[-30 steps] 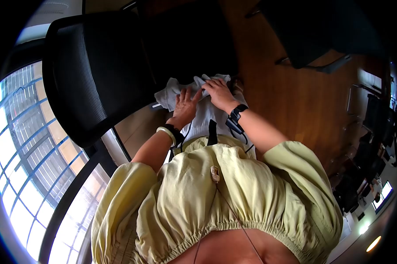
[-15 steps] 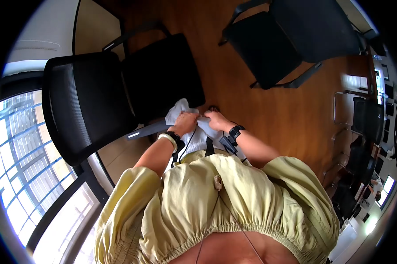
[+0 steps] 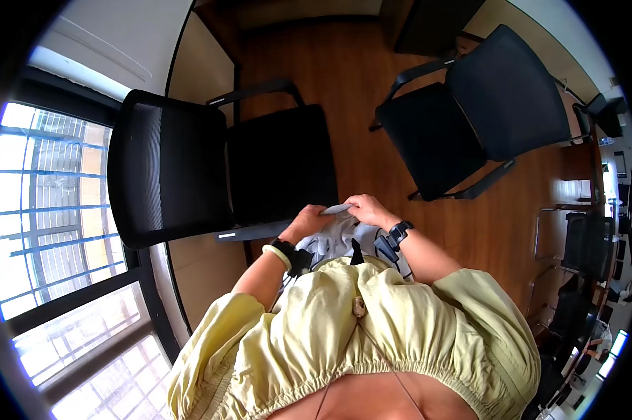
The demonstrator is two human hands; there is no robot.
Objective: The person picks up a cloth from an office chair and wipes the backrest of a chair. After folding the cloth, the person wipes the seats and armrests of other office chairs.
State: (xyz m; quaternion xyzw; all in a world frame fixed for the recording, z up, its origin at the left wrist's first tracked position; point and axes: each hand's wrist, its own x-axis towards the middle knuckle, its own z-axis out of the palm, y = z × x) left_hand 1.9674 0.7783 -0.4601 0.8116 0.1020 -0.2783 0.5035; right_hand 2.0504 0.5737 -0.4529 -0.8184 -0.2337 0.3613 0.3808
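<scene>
A light grey-white cloth hangs in folds in front of my waist, its upper edge stretched between both hands. My left hand, with a pale bangle and a black band at the wrist, is closed on the left end of that edge. On the right end, my right hand grips the cloth with fingers bent around it; a black device is strapped to this wrist. Only a short span of the edge shows between the hands. The fingertips are partly hidden by the fabric.
A black chair stands close ahead on the left, its armrest near my left hand. Another dark chair is ahead on the right, on the wooden floor. Barred windows line the left; more chairs and desks are far right.
The hands, earlier spread over the bunched cloth, have closed on its edge and drawn nearer my body. The view has shifted, so both chairs show more fully.
</scene>
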